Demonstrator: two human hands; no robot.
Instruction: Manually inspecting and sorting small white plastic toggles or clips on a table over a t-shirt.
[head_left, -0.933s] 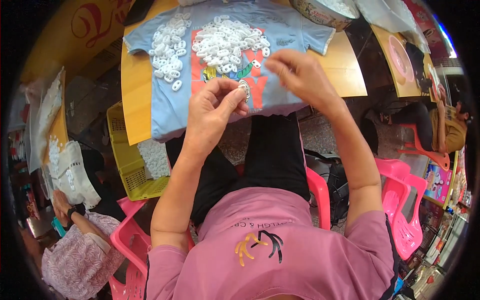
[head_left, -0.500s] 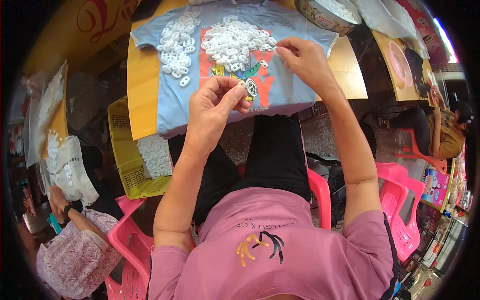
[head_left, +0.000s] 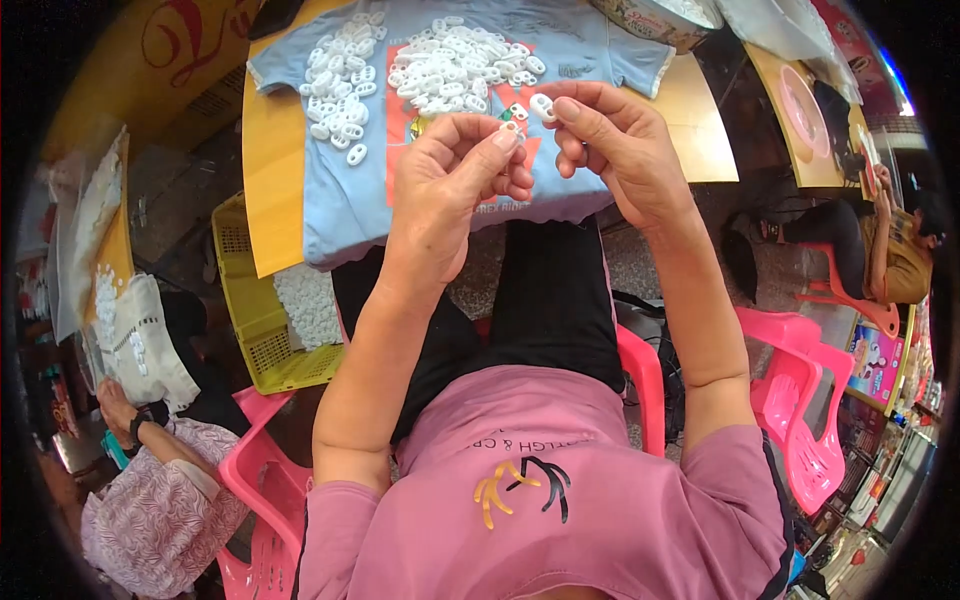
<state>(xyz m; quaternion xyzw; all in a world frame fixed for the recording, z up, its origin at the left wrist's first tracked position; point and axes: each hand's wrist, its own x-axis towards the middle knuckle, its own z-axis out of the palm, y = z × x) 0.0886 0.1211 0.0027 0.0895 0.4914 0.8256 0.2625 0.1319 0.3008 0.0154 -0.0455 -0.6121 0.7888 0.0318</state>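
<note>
My left hand [head_left: 455,175] pinches a small white plastic piece [head_left: 512,127] between thumb and fingertips. My right hand [head_left: 612,140] holds another small white plastic piece [head_left: 543,107] just beside it; the two pieces are close but apart. Both hands hover above a light blue T-shirt [head_left: 340,205] spread on a yellow table [head_left: 272,190]. On the shirt lie two heaps of white plastic pieces, a larger one [head_left: 455,70] in the middle and a smaller one [head_left: 340,75] to the left.
A yellow crate [head_left: 262,330] with white pieces stands on the floor at my left. Pink plastic chairs [head_left: 800,400] stand around. A person in a patterned top [head_left: 150,500] sits lower left; another person [head_left: 890,250] sits far right. A bowl [head_left: 650,15] rests at the table's far edge.
My right hand came back from the larger heap with a white piece and now sits next to my left hand. Both hands have drawn slightly nearer to me.
</note>
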